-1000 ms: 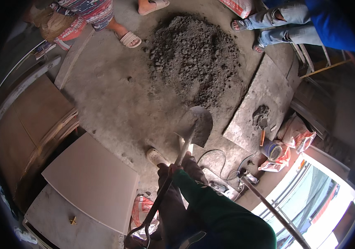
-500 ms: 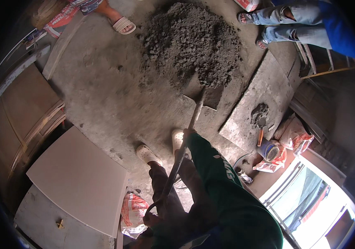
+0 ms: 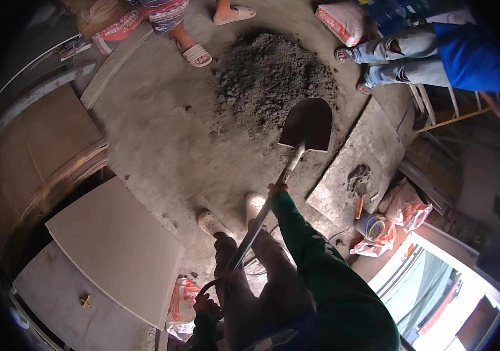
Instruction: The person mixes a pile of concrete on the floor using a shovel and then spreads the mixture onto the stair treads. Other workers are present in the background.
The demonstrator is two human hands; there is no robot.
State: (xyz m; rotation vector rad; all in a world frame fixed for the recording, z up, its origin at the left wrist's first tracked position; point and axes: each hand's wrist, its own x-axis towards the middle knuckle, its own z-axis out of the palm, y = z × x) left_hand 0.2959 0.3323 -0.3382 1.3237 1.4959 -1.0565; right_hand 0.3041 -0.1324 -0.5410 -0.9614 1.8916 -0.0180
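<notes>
Grey mix (image 3: pixel 261 76) at upper centre seems mid-shovelling, left hand (image 3: pixel 208 305) and right hand (image 3: pixel 277 189) clenched round the shovel (image 3: pixel 308 124); scooping calls for lowering it.

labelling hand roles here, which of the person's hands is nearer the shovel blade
Right. The right hand grips the shaft below the shovel blade; the left hand is farther off, at the handle on the opposite end.
</notes>
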